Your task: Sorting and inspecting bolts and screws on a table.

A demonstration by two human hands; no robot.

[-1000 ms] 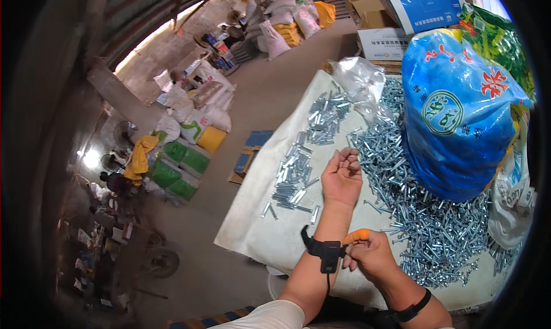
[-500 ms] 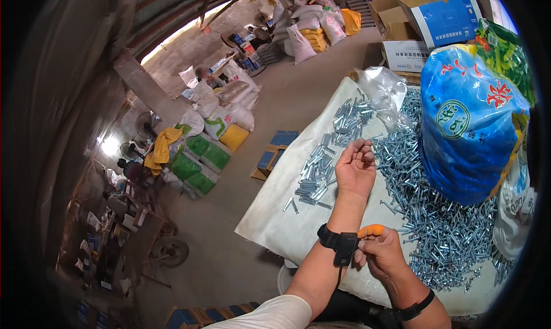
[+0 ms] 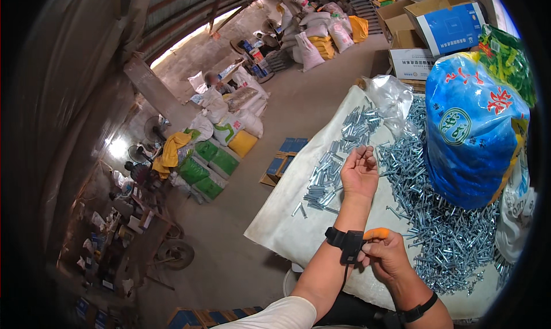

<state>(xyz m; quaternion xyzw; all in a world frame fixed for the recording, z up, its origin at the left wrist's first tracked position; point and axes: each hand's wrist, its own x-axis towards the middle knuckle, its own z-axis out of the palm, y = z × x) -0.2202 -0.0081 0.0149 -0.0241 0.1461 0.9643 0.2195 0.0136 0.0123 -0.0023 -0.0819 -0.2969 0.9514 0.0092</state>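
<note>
Palm up and empty, my left hand is open above the white sheet, its fingers loosely curled. A black box-shaped device sits on a strap around my left wrist, with a thin cable running down from it. My right hand, an orange cover on one finger, is closed in a pinch at the device's right side. Loose screws lie left of my left hand. To the right spreads a large heap of screws, and a black band circles my right wrist.
A big blue plastic sack stands on the heap, with clear plastic beside it. Open cardboard boxes are at the back right. Strapped blue boxes rest on the floor left of the table. Filled sacks and a person sit farther off.
The whole view has shifted slightly, so the table and room appear a little lower and farther right. Both hands keep nearly the same pose, the right one still at the wrist device.
</note>
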